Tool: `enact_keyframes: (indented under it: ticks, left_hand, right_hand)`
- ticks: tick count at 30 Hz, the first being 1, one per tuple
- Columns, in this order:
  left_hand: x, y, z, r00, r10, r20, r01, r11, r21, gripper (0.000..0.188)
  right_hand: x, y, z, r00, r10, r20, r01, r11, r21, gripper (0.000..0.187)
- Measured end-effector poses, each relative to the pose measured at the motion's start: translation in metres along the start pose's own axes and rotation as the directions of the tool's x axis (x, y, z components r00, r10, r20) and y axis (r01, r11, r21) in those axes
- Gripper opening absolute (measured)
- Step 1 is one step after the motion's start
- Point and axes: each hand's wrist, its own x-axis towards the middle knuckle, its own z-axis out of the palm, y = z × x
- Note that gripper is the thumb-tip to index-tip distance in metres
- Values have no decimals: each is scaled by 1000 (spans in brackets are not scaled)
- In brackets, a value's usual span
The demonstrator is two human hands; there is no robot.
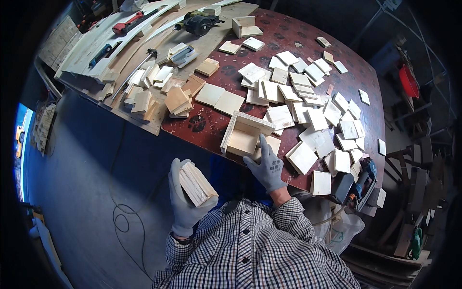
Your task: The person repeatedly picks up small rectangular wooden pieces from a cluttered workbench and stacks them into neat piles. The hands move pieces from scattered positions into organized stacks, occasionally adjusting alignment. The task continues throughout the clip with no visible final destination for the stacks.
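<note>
My left hand (184, 204), in a grey glove, is closed around a stack of thin wooden boards (196, 184) held beyond the table's front edge. An open wooden box (243, 137) stands near that edge, its inside facing up and toward me. My gloved right hand (267, 168) grips the box's near right part, with the thumb and index finger apart on the wood. The other fingers' hold is partly hidden. Many loose square wooden pieces (316, 119) lie scattered to the right of the box.
The red patterned table (202, 137) also bears a black-yellow power tool (199, 23), a red tool (127, 24), a hammer (152, 52) and stacked wood blocks (143, 102). A blue-black nail gun (358, 180) lies at the right edge. A cable (117, 207) loops over the floor.
</note>
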Motion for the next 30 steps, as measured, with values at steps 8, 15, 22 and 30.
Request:
enact_keyframes:
  ticks: [8, 15, 22, 30]
  left_hand:
    - [14, 13, -2, 991, 132, -24, -130, 989, 63, 127]
    - [20, 25, 2, 979, 203, -30, -198, 972, 126, 137]
    - [22, 28, 7, 969, 246, 0, -243, 961, 134, 143]
    - [21, 27, 2, 953, 298, 56, -303, 934, 186, 141]
  right_hand:
    - [-4, -17, -26, 999, 49, -11, -44, 966, 255, 93]
    - [9, -101, -97, 916, -201, 347, -118, 691, 713, 83]
    - [9, -121, -96, 728, -319, 607, -458, 433, 776, 89]
    - [11, -128, -94, 694, -332, 639, -543, 342, 767, 93]
